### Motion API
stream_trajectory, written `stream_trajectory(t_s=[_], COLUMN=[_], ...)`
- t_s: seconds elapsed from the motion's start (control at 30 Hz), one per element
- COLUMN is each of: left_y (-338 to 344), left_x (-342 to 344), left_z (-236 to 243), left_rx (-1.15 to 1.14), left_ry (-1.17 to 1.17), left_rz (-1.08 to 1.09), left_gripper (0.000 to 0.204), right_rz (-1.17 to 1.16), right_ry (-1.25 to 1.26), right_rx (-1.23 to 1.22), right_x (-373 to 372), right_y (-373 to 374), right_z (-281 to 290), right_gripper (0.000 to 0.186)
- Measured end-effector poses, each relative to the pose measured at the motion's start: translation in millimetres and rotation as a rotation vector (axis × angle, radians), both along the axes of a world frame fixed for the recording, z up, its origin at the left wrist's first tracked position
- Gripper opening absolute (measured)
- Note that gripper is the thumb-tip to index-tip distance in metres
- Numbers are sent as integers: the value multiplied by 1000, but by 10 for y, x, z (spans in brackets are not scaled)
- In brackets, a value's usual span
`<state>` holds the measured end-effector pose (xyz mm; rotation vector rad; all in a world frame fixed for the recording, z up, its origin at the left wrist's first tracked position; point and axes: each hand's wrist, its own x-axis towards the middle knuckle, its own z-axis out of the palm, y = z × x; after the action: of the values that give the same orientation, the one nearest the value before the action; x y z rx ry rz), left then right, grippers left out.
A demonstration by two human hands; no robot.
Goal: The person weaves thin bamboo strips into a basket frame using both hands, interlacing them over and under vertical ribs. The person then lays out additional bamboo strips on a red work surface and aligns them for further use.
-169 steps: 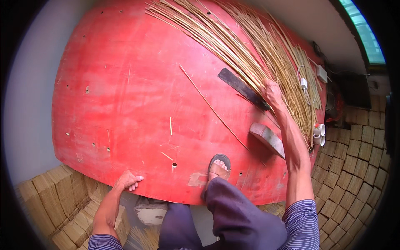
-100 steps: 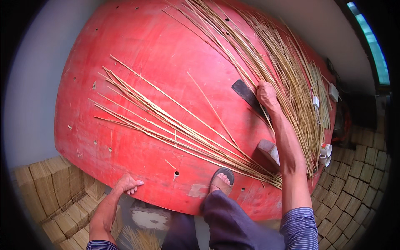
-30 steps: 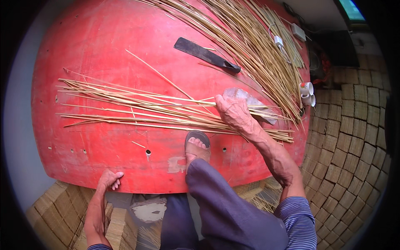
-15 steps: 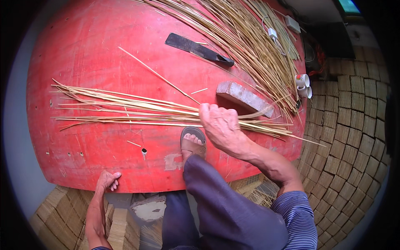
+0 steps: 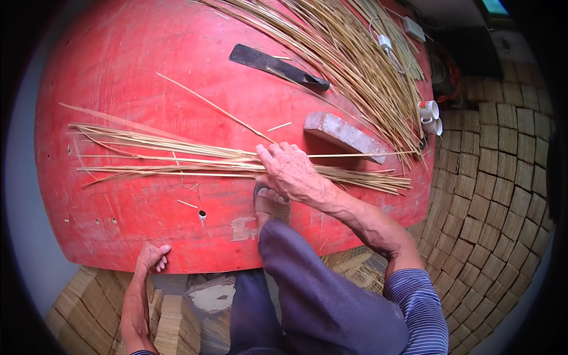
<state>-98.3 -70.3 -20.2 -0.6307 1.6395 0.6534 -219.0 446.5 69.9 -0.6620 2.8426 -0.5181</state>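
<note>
My right hand (image 5: 289,171) is closed over a loose bundle of thin bamboo strips (image 5: 195,158) lying across the red tabletop (image 5: 142,219). The strips fan out to the left, and their other ends (image 5: 373,179) stick out past the hand to the right. One strip at the upper left of the bundle is blurred. Just below this hand, my sandalled foot (image 5: 269,207) rests on the table, its front partly hidden. At the near left edge, my left hand (image 5: 152,257) lies with fingers curled, nothing visible in it.
A brick (image 5: 343,136) stands beside the bundle, with a dark metal blade with a socket handle (image 5: 278,66) beyond it. A large heap of bamboo strips (image 5: 349,65) fills the far right. Two white mugs (image 5: 430,118) sit at the right edge. Stacked woven blocks (image 5: 491,177) cover the floor.
My right hand has shifted left along the bundle, over the sandal's front. A single strip now runs right from the hand, past the brick. My left hand has stayed put.
</note>
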Motion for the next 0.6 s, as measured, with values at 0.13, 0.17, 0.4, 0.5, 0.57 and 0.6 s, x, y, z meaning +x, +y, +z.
stream_trajectory(t_s=[0.13, 0.17, 0.4, 0.5, 0.57, 0.6], left_y=[-23, -11, 45, 23, 38, 32], left_x=[22, 0, -63, -58, -37, -34], left_z=[-26, -17, 61, 34, -49, 0], left_rx=[6, 11, -25, -26, -30, -50], left_ry=[14, 19, -20, -11, -16, -24], left_rz=[-2, -3, 1, -23, -16, -10], left_gripper=[54, 55, 54, 53, 53, 53], right_rz=[-9, -119, -423, -377, -364, -369], right_ry=[-21, 5, -111, -16, 10, 2], right_rx=[-302, -204, 371, 198, 143, 110], right_x=[-113, -129, -119, -4, -49, -107], right_y=[249, 405, 1386, 1718, 1854, 1879], right_z=[268, 256, 62, -295, -361, -383], right_gripper=[69, 71, 91, 91, 84, 76])
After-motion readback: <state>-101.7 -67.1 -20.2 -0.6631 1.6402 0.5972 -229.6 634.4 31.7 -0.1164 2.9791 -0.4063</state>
